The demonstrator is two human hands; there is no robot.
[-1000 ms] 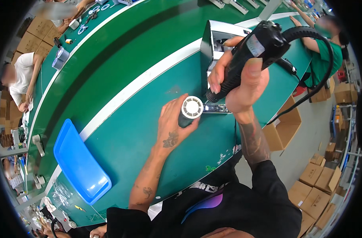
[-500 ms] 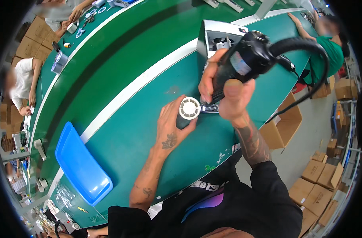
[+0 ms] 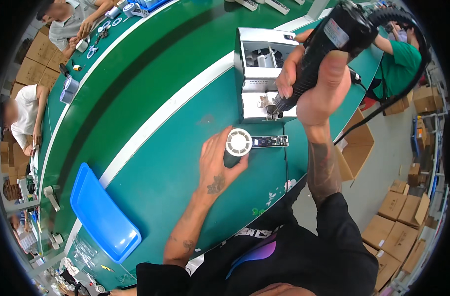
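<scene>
The left hand [image 3: 216, 163] has its grip wrapped around a short, dark tube with a round white plastic top like a wheel [image 3: 238, 142]. The tube stands on the smooth green bench [image 3: 170, 197], in front of the person, with its white top facing up. A thin, dark strip with tiny electronic parts [image 3: 271, 141] sticks out from the tube's right side.

The right hand [image 3: 323, 93] has its grip clamped around a fat, black, stick-shaped power tool [image 3: 328, 37], held up at a slant. Its narrow end points down to the front ledge of a silver and black metal box [image 3: 264, 71]. The view is poor there, so I cannot tell if the tip touches the ledge. The box sits on the bench, just past the strip. A thick black cord [image 3: 374, 127] bends from the tool's top down the right side.

A long blue plastic tray [image 3: 104, 217] lies on the left, well apart from both hands.
</scene>
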